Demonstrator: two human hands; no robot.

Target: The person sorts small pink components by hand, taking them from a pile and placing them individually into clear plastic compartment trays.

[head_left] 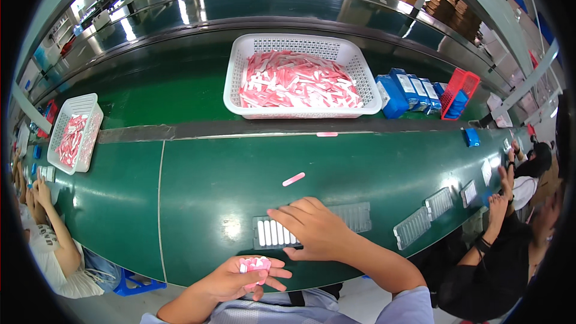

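My left hand [240,279] is closed around a bunch of small pink-and-white strips [257,266] with rounded ends, held palm up near the table's front edge. My right hand [318,228] lies over a clear plastic tray with slots [257,234], thumb and index finger apart and no strip visible between them. White strips [273,232] stand side by side in the tray's left slots; the hand hides the middle. Past the hand, an unfilled clear slotted section [358,216] shows. One loose pink strip [294,179] rests on the green table beyond the tray.
A large white basket [240,111] heaped with strips stands behind the table's dark divider. Blue packs [393,97] and a red crate [461,93] sit to its right. A smaller basket [90,132] is at left. Further trays [413,228] lie right, near a co-worker's hand [498,204].
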